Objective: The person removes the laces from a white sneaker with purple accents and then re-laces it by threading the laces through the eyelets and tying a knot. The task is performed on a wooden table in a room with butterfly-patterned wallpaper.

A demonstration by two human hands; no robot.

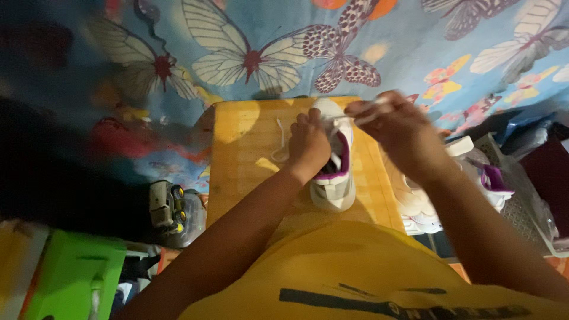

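Two hands work over one white shoe with a purple lining, which stands on a small yellow wooden tabletop, toe pointing away from the person. The left hand rests on the shoe's upper, fingers curled down against the lacing area; whether they pinch anything cannot be told. The right hand is raised just right of the shoe, fingers closed on a white lace that runs taut from the shoe to the fingertips. A loose end of lace lies on the tabletop left of the shoe. A second white shoe with purple trim sits off the tabletop to the right, partly hidden by the right forearm. A butterfly-print cloth lies beyond. A toy truck sits lower left, near a green box.
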